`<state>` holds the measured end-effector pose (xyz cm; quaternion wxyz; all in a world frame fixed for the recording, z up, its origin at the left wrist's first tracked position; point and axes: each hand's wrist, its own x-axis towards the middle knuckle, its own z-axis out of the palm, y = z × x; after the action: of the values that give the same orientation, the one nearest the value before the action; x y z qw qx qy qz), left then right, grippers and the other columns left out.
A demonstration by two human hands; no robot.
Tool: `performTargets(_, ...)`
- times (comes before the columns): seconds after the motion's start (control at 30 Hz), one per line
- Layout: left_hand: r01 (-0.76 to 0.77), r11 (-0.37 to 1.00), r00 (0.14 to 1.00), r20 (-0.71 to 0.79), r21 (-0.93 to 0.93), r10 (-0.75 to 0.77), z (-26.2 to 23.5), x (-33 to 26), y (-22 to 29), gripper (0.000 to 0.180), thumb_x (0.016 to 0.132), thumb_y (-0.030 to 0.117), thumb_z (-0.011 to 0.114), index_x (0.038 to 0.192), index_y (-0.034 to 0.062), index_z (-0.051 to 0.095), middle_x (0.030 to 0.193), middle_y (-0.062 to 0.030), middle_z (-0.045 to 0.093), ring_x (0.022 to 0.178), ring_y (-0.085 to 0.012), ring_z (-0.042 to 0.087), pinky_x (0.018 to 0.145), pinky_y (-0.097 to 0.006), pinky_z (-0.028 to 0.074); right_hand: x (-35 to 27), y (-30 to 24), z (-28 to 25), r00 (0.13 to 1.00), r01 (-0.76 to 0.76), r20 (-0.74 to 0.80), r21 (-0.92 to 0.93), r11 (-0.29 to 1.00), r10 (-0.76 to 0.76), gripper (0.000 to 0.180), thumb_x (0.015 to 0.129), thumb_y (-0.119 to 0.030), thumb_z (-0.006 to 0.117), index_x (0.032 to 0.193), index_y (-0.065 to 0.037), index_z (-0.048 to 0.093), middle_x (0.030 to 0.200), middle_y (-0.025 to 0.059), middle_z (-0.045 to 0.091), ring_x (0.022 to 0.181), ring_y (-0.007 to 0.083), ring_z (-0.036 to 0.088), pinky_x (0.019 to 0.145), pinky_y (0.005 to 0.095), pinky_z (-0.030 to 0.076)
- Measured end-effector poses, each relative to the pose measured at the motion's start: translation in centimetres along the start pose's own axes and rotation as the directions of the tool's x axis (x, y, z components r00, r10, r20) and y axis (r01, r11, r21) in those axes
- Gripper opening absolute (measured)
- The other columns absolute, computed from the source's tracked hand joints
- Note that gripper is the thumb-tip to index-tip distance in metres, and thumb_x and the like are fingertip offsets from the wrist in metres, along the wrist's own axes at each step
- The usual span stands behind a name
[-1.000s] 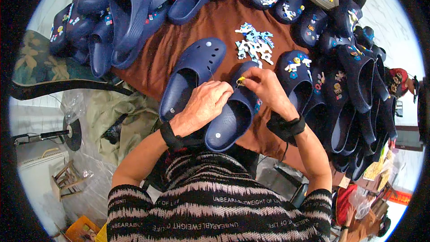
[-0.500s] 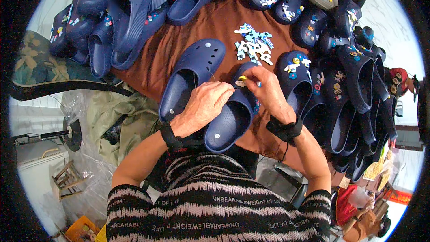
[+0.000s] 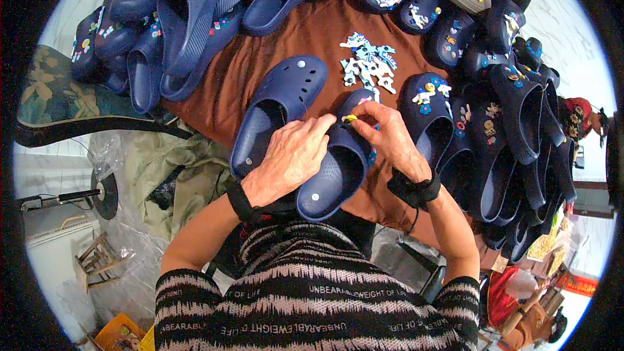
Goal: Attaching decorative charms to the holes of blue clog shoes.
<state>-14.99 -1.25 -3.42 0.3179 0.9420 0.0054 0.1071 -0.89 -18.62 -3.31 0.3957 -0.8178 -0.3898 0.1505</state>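
Note:
A navy clog [image 3: 333, 185] lies in front of me, its toe pointing away. My left hand [image 3: 294, 156] is closed on the left side of its upper, the fingertips near the holes. My right hand [image 3: 387, 131] pinches a small yellow-and-white shoe charm [image 3: 350, 119] against the top of the same clog. Part of the toe is hidden by my hands. A second navy clog [image 3: 253, 133] with open holes sits to the left, partly behind my left hand. Beyond the toe is a heap of blue-and-white charms [image 3: 369, 64] on brown cloth.
A decorated navy clog [image 3: 429, 107] stands just right of my right hand. Piles of navy clogs crowd the far left [image 3: 182, 19] and the right side [image 3: 504, 136]. The brown cloth [image 3: 286, 39] covers the table. A patterned chair back [image 3: 65, 91] is at left.
My left hand has shifted slightly left and its fingers have straightened toward the toe. My right hand has moved a little lower, the yellow charm still at its fingertips.

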Motion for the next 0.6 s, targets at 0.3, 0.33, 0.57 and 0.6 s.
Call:
performTargets(0.3,-0.228,0.959,0.967,-0.078,0.168,0.243,0.8,1.8,0.5,0.034,0.086,0.007,0.062,0.12,0.0006,0.06,0.125,-0.0134,0.056,0.12,-0.0324,0.051,0.102,-0.044,0.041,0.1,0.9,-0.1,0.992,-0.101,-0.054,0.209,0.973,0.114,0.012,0.093,-0.01,0.064,0.098,0.001,0.064,0.077,0.0111,0.069,0.07,0.016,0.065,0.063,0.0318,0.051)
performTargets(0.33,-0.259,0.956,0.962,-0.054,0.137,0.269,1.1,1.9,0.6,0.033,0.087,0.009,0.062,0.119,0.0006,0.06,0.126,-0.0133,0.056,0.12,-0.0324,0.051,0.103,-0.045,0.04,0.1,1.3,-0.1,0.987,-0.126,-0.063,0.288,0.949,0.15,0.012,0.094,-0.01,0.063,0.098,0.002,0.064,0.076,0.009,0.069,0.07,0.0128,0.064,0.062,0.03,0.051)
performTargets(0.57,-0.256,0.965,0.965,0.068,0.049,0.253,1.6,1.6,0.6,0.05,0.091,0.034,0.065,0.125,-0.0021,0.058,0.124,-0.0179,0.057,0.117,-0.034,0.053,0.102,-0.046,0.039,0.1,1.9,0.3,0.99,-0.087,-0.081,0.287,0.954,0.115,0.013,0.093,-0.011,0.064,0.098,0.001,0.064,0.075,0.0075,0.068,0.068,0.0116,0.063,0.061,0.0284,0.05)
performTargets(0.6,-0.225,0.974,0.973,0.064,0.017,0.224,1.5,1.6,0.6,0.051,0.09,0.034,0.065,0.125,-0.0023,0.057,0.122,-0.0175,0.057,0.115,-0.0345,0.053,0.102,-0.046,0.04,0.0,1.9,0.2,0.99,-0.089,-0.084,0.287,0.954,0.117,0.013,0.093,-0.011,0.064,0.098,0.001,0.064,0.075,0.0075,0.068,0.068,0.0116,0.063,0.061,0.0284,0.05)
